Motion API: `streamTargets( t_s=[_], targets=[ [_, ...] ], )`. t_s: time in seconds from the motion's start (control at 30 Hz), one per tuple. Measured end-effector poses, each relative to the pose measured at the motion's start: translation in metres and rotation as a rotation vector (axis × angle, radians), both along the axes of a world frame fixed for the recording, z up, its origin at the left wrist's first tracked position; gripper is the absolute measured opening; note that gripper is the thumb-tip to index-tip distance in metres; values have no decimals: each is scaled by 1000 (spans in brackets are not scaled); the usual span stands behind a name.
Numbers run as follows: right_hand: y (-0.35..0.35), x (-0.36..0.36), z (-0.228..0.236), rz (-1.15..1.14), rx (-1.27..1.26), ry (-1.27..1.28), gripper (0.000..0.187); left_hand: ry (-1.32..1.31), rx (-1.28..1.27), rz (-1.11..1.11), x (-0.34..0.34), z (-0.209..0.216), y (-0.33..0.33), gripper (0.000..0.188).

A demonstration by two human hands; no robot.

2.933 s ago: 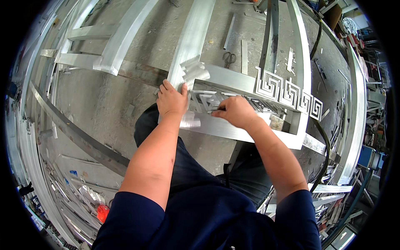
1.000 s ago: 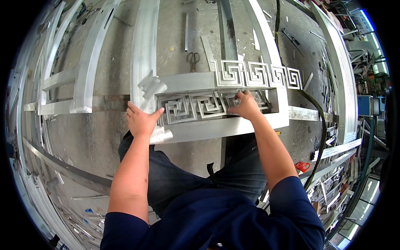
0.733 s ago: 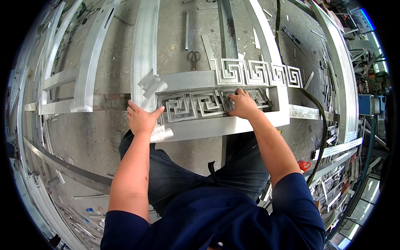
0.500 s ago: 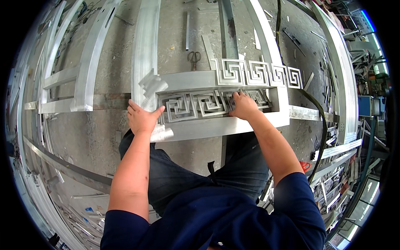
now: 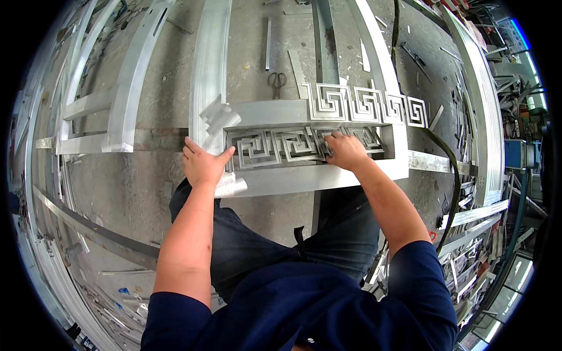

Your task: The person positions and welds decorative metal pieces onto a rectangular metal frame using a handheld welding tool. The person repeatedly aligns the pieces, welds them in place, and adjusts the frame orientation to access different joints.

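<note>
A silver metal frame [image 5: 275, 182] lies across in front of me, with a long opening in its lower end. Inside that opening sits a metal fretwork strip [image 5: 257, 151] of square spirals, slightly askew. My right hand [image 5: 346, 152] has its fingers curled onto the strip right of its middle, and they hide part of the pattern. My left hand [image 5: 205, 164] rests spread over the frame's left upright, thumb toward the opening. Crumpled shiny film [image 5: 219, 117] clings to the frame beside it. A second fretwork strip [image 5: 367, 104] lies over the frame's far rail and juts out to the right.
Scissors [image 5: 277, 84] lie on the concrete floor beyond the frame, among offcuts. Another metal frame [image 5: 120, 126] stands at the left. A dark cable [image 5: 445, 146] curves down on the right, near a blue box [image 5: 515, 154]. Metal scraps [image 5: 468, 263] pile up at lower right.
My view has shifted slightly, so the scene sits a little to the right. The right hand's fingers have drawn in a little on the fretwork strip. The left hand keeps its place.
</note>
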State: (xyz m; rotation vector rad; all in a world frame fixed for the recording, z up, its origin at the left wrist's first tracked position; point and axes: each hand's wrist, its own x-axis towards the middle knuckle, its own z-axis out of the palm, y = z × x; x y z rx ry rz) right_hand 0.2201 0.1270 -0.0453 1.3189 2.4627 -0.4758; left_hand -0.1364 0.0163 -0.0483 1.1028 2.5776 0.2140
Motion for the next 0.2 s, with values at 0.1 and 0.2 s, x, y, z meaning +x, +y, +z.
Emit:
streamTargets(
  t_s=[0.1,0.2],
  targets=[
    [-6,1,0,-131,32,26,53,3,-3,9,-1,0,0,128],
    [-13,-2,1,-304,54,-14,57,10,-12,7,0,1,0,128]
  ],
)
